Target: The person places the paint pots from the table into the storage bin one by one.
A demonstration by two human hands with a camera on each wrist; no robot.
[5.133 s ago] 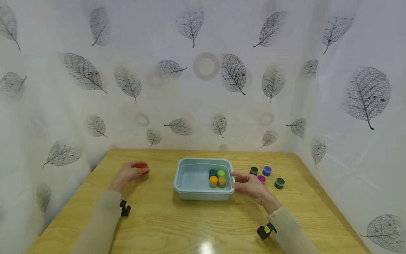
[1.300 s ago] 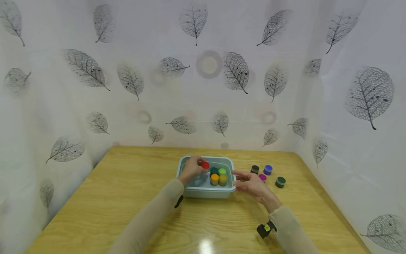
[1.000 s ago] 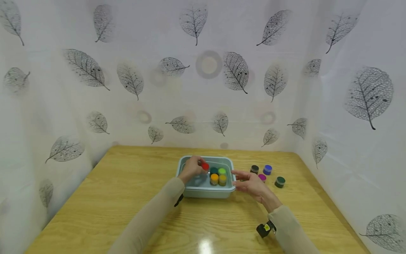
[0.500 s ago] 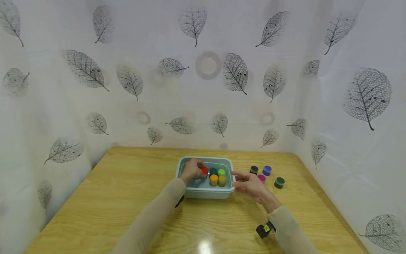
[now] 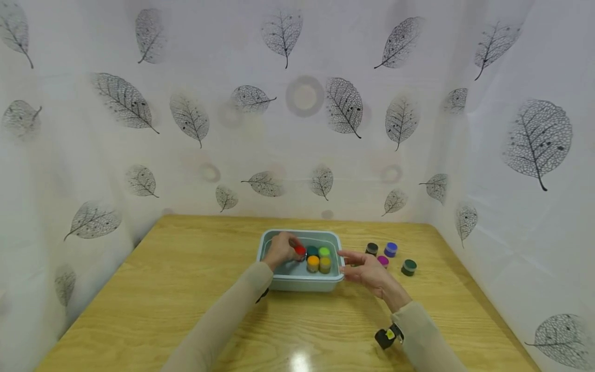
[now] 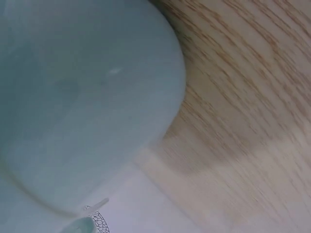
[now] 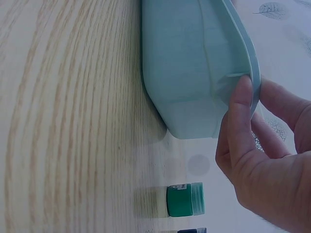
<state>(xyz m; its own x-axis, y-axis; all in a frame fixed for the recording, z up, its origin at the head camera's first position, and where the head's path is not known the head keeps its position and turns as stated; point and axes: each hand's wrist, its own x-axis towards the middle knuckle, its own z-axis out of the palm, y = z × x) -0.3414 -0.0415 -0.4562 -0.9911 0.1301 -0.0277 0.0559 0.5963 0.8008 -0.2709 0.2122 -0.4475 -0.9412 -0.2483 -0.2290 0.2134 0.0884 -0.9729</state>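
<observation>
In the head view a pale blue plastic tub [image 5: 302, 285] stands on the wooden table. My left hand [image 5: 279, 251] reaches inside it, fingertips around a small red paint jar [image 5: 300, 250] low over the tub floor. Right of that jar sit a dark teal jar [image 5: 312, 251], a light green jar [image 5: 324, 252], an orange jar [image 5: 313, 264] and a mustard jar [image 5: 325, 265]. My right hand [image 5: 372, 272] is at the tub's right end; the right wrist view shows its thumb and fingers pinching the rim [image 7: 254, 63]. Only the tub's outside [image 6: 97, 92] fills the left wrist view, without the hand.
Right of the tub, beyond my right hand, stand a black jar [image 5: 372, 248], a blue jar [image 5: 391, 249], a magenta jar [image 5: 383, 261] and a dark green jar [image 5: 409, 267]. A green jar [image 7: 180, 200] shows in the right wrist view. Leaf-print curtain [image 5: 223, 150] encloses the table.
My left hand has carried the red jar from the table's left side into the tub and lowered it beside the other jars. My right hand has stayed at the tub's right rim.
</observation>
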